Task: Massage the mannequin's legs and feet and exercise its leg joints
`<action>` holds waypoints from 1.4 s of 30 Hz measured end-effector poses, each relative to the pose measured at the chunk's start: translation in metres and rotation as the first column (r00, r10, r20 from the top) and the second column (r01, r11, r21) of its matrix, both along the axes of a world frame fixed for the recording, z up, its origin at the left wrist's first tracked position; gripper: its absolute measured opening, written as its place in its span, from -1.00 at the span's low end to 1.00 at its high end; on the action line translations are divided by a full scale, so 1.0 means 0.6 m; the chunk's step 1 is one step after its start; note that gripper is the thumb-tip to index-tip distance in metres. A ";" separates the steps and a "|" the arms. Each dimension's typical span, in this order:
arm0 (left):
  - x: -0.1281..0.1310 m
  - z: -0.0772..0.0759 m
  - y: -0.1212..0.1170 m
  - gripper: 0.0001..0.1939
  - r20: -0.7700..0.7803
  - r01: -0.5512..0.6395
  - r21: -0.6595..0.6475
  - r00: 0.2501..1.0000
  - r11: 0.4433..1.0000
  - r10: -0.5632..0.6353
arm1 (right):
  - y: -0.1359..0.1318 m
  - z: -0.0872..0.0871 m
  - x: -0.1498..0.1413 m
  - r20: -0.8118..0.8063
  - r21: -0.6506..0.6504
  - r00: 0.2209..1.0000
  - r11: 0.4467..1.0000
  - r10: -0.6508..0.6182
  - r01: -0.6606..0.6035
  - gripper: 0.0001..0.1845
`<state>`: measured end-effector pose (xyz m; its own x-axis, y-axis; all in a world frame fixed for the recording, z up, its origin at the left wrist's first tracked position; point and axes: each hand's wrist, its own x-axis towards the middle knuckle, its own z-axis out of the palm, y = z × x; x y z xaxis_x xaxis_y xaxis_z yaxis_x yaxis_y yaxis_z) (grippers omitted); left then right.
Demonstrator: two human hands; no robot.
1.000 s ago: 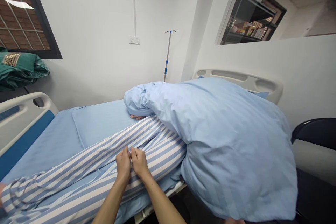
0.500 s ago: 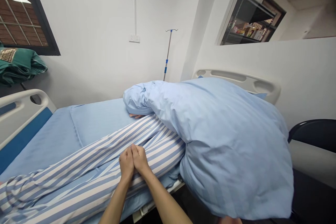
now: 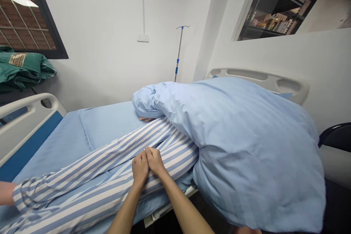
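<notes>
A figure in blue-and-white striped trousers [image 3: 90, 179] lies along a hospital bed, its upper part buried under a bulky light-blue duvet [image 3: 236, 142]. My left hand [image 3: 140, 170] and my right hand [image 3: 155, 161] rest side by side on the near striped leg, fingers curled down and pressed against the cloth, thumbs touching. Whether they pinch the fabric I cannot make out. A hand of the lying figure [image 3: 146, 119] peeks out from under the duvet's edge. A bare foot [image 3: 5, 192] shows at the far left.
The bed has a blue sheet [image 3: 109, 128], a white footboard [image 3: 26, 124] at left and a white headboard [image 3: 263, 80] at right. An IV pole [image 3: 178, 53] stands by the wall. Green folded cloth [image 3: 23, 69] lies at left; a dark chair [image 3: 336, 135] at right.
My two hands have come together and slid a little up the striped leg toward the duvet. The view has shifted slightly; the bare foot has come into sight at left.
</notes>
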<state>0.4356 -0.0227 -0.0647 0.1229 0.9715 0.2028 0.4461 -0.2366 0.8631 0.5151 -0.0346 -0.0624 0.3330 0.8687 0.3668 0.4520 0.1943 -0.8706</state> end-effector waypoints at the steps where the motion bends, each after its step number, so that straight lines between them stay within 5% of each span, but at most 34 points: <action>1: 0.000 0.000 0.000 -0.57 0.000 0.004 -0.001 1.000 1.000 -0.004 | 0.000 -0.002 0.000 0.010 0.000 1.000 1.000 -0.007 0.007 -0.52; 6: 0.010 0.011 0.003 -0.59 0.049 0.002 -0.069 0.999 0.998 0.002 | 0.002 -0.002 0.001 -0.027 0.015 0.999 0.999 -0.039 0.040 -0.50; 13: 0.040 0.036 0.004 -0.60 0.319 0.009 -0.059 0.948 0.998 0.011 | 0.001 -0.003 0.005 -0.175 0.067 0.981 0.993 -0.084 0.097 -0.55; 19: 0.035 0.011 0.002 -0.60 0.135 -0.010 -0.050 0.991 0.999 0.016 | 0.000 -0.006 0.001 -0.146 0.049 0.983 0.991 -0.115 0.123 -0.56; 25: 0.034 0.012 -0.001 -0.57 0.058 -0.019 -0.022 0.998 1.000 0.021 | 0.004 0.000 0.009 -0.170 0.016 0.984 0.998 -0.054 0.057 -0.55; 32: 0.036 0.008 -0.001 -0.59 -0.007 0.035 0.013 0.999 0.999 -0.035 | -0.006 0.022 0.041 0.096 0.013 0.994 0.999 -0.050 0.049 -0.52; 42: 0.044 0.004 -0.002 -0.61 0.074 0.050 -0.007 0.996 0.999 -0.049 | -0.018 0.006 0.042 0.151 0.019 0.983 0.994 -0.106 0.104 -0.53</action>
<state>0.4620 -0.0237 -0.0626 0.1561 0.9663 0.2048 0.3688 -0.2494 0.8954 0.5403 -0.0452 -0.0590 0.3621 0.8273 0.4294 0.5973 0.1477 -0.7883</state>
